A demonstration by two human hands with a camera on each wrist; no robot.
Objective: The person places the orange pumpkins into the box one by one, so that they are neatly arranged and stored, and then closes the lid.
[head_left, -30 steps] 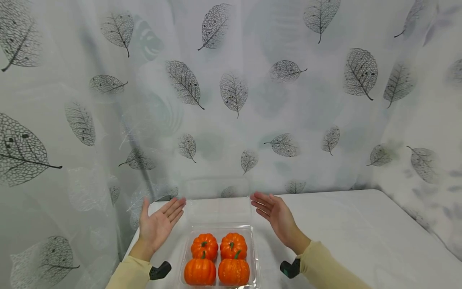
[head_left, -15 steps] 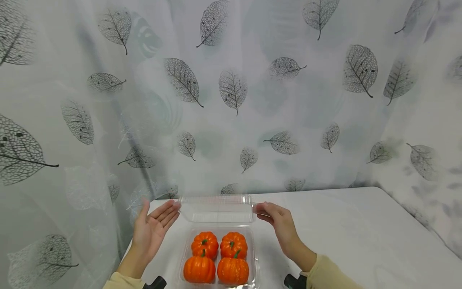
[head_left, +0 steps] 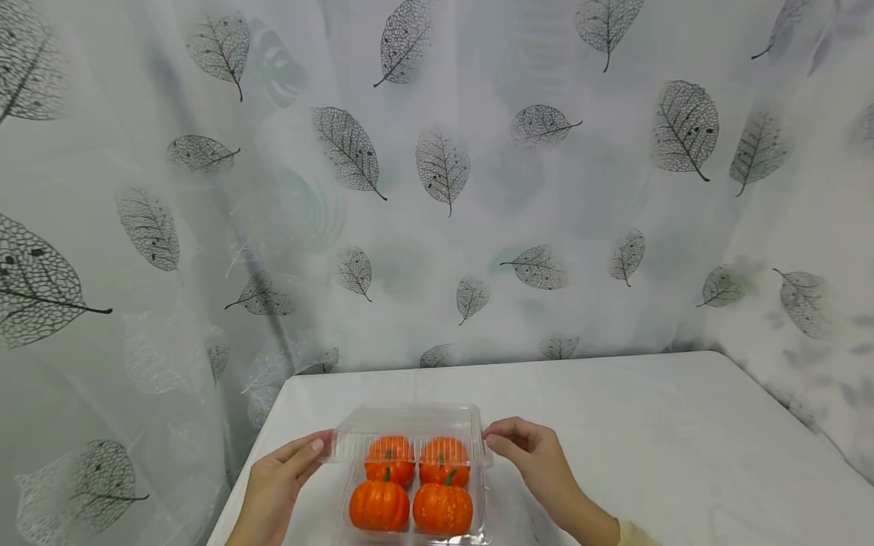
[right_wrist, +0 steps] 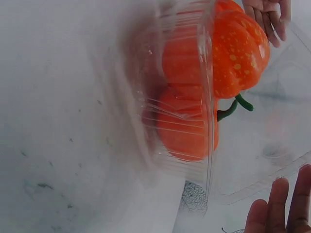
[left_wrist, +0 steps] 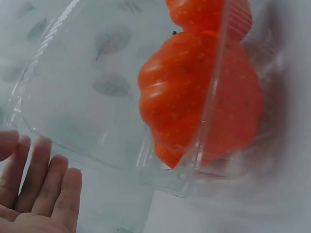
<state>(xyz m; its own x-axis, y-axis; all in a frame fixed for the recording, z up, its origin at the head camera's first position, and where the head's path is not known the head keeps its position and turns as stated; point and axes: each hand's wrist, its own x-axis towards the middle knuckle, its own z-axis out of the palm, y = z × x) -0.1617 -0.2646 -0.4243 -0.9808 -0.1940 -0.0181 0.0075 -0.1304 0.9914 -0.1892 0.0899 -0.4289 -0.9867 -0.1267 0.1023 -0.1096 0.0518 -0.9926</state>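
Note:
A clear plastic clamshell box (head_left: 483,508) holds several small orange pumpkins (head_left: 442,509) with green stems, set in compartments. Its hinged lid (head_left: 410,415) slants over the two far pumpkins, partly lowered. At the lid's left edge, my left hand (head_left: 276,478) pinches the rim between thumb and fingers. My right hand (head_left: 539,470) pinches the opposite edge, fingertips bent in. The left wrist view has the left fingers (left_wrist: 63,194) beside the lid's corner; the right wrist view has the right fingers (right_wrist: 278,204) near the lid's edge.
The box stands on a white-covered table (head_left: 614,440), toward the left part of its surface. Behind and at both sides hangs a pale curtain (head_left: 410,227) printed with dark leaf shapes.
The lid has swung from upright behind the box forward and down over the far pumpkins. Both hands have come down toward me with it, going from spread fingers to a pinch.

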